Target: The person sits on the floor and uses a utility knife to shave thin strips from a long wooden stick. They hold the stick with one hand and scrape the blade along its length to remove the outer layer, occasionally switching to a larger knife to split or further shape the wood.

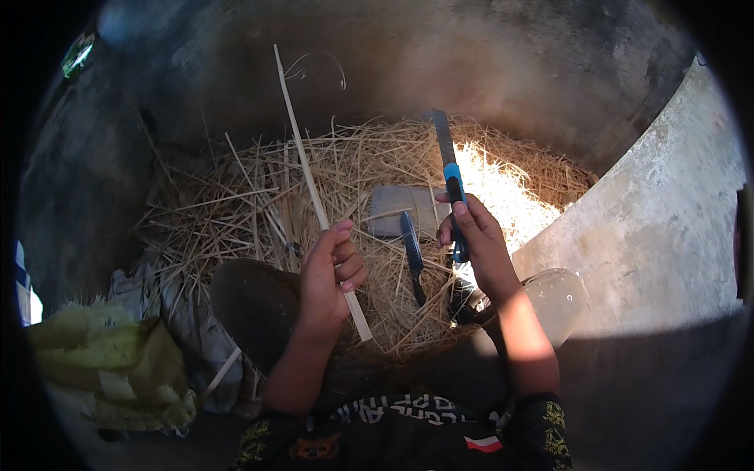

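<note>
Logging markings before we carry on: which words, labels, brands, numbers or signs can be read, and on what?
Dark shirt: white lettering across the front, not quoted here.
Red-and-white patch on the shirt: no readable text.
Blue-and-black utility knife in the right hand: none readable.

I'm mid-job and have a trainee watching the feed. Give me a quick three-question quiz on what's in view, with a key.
1. Multiple choice: which grip holds the blue-and-black cutter with a long blade? A) left; B) right; C) neither.
2. True or false: the cutter's blade is touching the long, pale, wood-like strip.
3. Short answer: what other bladed tool lies on the loose, straw-coloured shavings?

Key:
1. B: the right grip holds it, blade up.
2. False: the strip is in the left grip, apart from the blade.
3. A dark, narrow-bladed knife with a black handle.
</note>
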A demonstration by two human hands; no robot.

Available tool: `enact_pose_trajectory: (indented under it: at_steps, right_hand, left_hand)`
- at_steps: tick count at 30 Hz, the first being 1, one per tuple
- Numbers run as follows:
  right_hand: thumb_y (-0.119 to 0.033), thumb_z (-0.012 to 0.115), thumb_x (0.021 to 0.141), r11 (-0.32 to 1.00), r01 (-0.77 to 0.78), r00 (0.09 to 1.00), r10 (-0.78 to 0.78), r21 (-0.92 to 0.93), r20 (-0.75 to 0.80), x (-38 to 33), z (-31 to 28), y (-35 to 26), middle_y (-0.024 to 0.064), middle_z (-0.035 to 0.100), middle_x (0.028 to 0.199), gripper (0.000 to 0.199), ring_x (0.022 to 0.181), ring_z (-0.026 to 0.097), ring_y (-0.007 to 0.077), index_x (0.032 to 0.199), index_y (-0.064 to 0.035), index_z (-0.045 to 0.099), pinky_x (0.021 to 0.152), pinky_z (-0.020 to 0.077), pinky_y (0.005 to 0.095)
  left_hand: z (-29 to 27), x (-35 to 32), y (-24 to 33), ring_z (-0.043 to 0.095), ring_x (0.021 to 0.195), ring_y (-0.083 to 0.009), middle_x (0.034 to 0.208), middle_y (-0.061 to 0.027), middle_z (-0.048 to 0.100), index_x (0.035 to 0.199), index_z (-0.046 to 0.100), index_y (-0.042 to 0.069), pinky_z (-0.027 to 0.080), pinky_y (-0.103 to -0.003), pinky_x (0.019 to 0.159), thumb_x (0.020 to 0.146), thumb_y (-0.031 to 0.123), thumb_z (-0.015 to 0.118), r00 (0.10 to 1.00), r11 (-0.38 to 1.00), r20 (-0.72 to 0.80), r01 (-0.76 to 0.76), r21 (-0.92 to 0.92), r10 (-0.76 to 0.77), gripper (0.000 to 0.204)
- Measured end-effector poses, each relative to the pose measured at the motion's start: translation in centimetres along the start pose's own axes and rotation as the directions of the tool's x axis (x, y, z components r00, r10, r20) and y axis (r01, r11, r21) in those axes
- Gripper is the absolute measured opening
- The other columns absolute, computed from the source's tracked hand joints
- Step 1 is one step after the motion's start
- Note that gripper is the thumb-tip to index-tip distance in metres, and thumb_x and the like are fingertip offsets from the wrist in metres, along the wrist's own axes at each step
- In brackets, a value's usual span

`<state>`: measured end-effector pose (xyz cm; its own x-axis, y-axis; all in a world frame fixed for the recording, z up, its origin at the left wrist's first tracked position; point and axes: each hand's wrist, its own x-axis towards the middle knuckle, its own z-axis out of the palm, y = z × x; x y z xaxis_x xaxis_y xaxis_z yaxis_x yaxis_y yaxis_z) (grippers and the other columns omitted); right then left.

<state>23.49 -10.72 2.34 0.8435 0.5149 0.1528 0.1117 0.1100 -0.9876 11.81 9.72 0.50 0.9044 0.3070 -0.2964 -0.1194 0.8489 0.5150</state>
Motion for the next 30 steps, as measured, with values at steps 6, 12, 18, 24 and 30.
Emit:
enact_pose_trajectory:
  at_steps: [6,12,18,24,30]
  right_hand:
    - [-0.063,0.034,0.100,0.896,-0.246,0.969,0.234,0.368,0.078,-0.1,-0.7,-0.2,0.0014,0.048,0.063,0.064,0.051,0.041,0.0107,0.098,-0.0036,0.059,0.054,0.0385,0.0280]
    - [-0.057,0.056,0.096,0.927,-0.306,0.936,0.335,0.217,-0.111,-0.4,-0.7,-0.8,-0.0029,0.038,0.051,0.059,0.044,0.035,0.0075,0.065,-0.0073,0.052,0.045,0.0286,0.0222]
    - [-0.044,0.058,0.100,0.926,-0.205,0.975,0.220,0.318,-0.011,-0.3,-0.6,-0.2,-0.0029,0.042,0.062,0.044,0.052,0.037,0.0059,0.079,-0.0063,0.053,0.050,0.0313,0.0213]
    - [-0.040,0.052,0.104,0.928,-0.201,0.975,0.159,0.313,0.155,-0.8,-0.2,-0.3,-0.0026,0.040,0.066,0.037,0.058,0.035,0.0058,0.089,-0.0060,0.052,0.055,0.0334,0.0209]
    - [-0.034,0.046,0.106,0.930,-0.203,0.976,0.169,0.306,0.134,-1.1,0.8,-1.4,-0.0017,0.039,0.065,0.032,0.058,0.035,0.0064,0.099,-0.0035,0.054,0.056,0.0332,0.0214]
  left_hand:
    - [0.2,0.0,-0.1,0.024,0.041,-0.0039,0.061,0.0079,0.030,0.114,0.051,0.004,0.025,-0.023,0.034,0.096,0.011,0.051,0.996,0.995,0.006,0.088,-0.050,-0.087,0.020]
    - [0.4,-0.3,-0.2,0.025,0.041,-0.0034,0.061,0.0078,0.031,0.114,0.051,0.004,0.026,-0.022,0.034,0.096,0.012,0.052,0.996,0.995,0.026,0.091,-0.043,-0.090,0.020]
    - [0.3,-0.4,-0.1,0.025,0.041,-0.0035,0.062,0.0075,0.031,0.112,0.051,0.003,0.027,-0.022,0.034,0.097,0.013,0.052,0.996,0.996,0.028,0.082,-0.035,-0.081,0.019]
    - [1.0,-0.7,0.0,0.025,0.042,-0.0037,0.063,0.0066,0.030,0.113,0.051,0.002,0.027,-0.022,0.035,0.099,0.019,0.051,0.998,0.998,-0.008,0.059,-0.012,-0.059,0.022]
    - [1.0,-1.3,-2.3,0.023,0.044,-0.0043,0.063,0.0068,0.029,0.113,0.052,0.006,0.026,-0.023,0.037,0.101,0.021,0.047,0.994,0.989,0.030,0.102,0.108,-0.106,0.021]
